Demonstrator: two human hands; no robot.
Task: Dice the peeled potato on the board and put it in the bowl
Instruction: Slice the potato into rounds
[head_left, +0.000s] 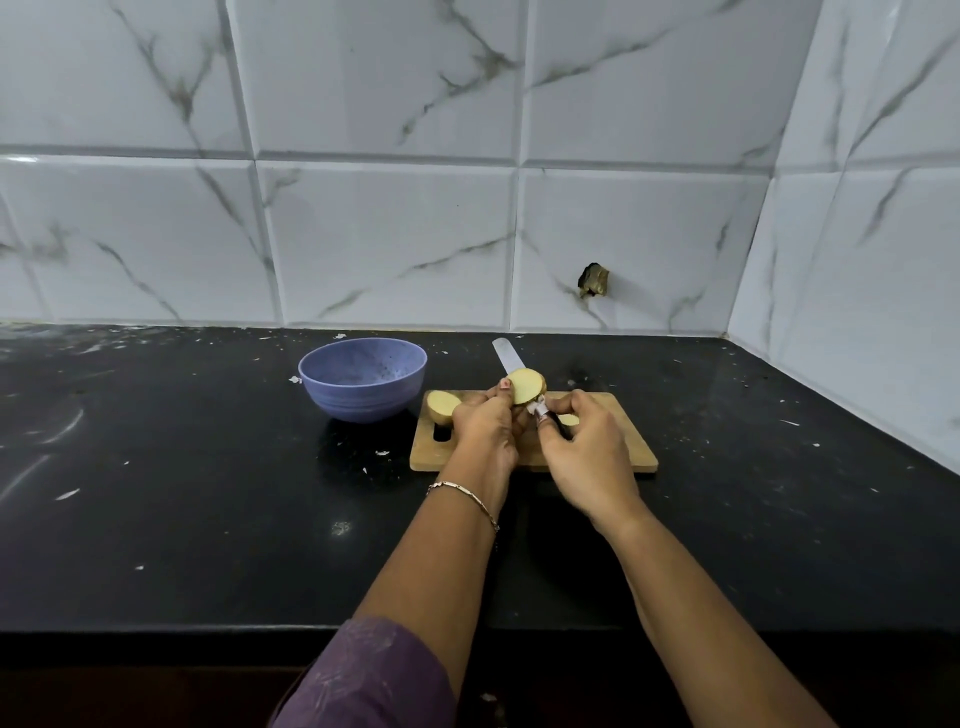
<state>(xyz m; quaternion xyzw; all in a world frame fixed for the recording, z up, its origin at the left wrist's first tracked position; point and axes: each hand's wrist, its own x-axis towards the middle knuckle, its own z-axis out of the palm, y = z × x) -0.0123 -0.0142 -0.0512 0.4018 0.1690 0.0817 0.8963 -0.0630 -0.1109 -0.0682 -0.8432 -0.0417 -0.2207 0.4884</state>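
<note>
Left part of the frame: black desk (156, 467), flecked with pale scraps.

Left of centre: one lilac bowl (362, 379), upright on the desk, just beside the left end of the board, inner wall speckled.

Centre: one wooden cutting board (631, 449), flat on the desk, the slot at its left end partly hidden by the left hand.

Potato in three visible pieces:
- Potato half (443, 407): on the board's upper left corner, cut face up, right edge hidden behind the left hand.
- Held piece (525, 386): raised over the board's far edge, cut face toward the camera.
- Third piece (569, 420): a pale sliver on the board under the right hand, mostly covered, shape unclear.

Two hands:
- Left hand (485, 426): fingers curled round the held piece, thumb pressed on its cut face. One thin bracelet (462, 496) at the wrist, one purple sleeve (374, 675) cut off by the lower edge.
- Right hand (587, 452): fingers closed round the knife's dark handle, largely hidden in the grip.

One knife (505, 356): blade slanting up and left from behind the held piece, tip over the desk beyond the board. Not discernible whether the edge sits in the potato.

Right of centre, on the tiled wall: one dark ragged hole (592, 280).
</note>
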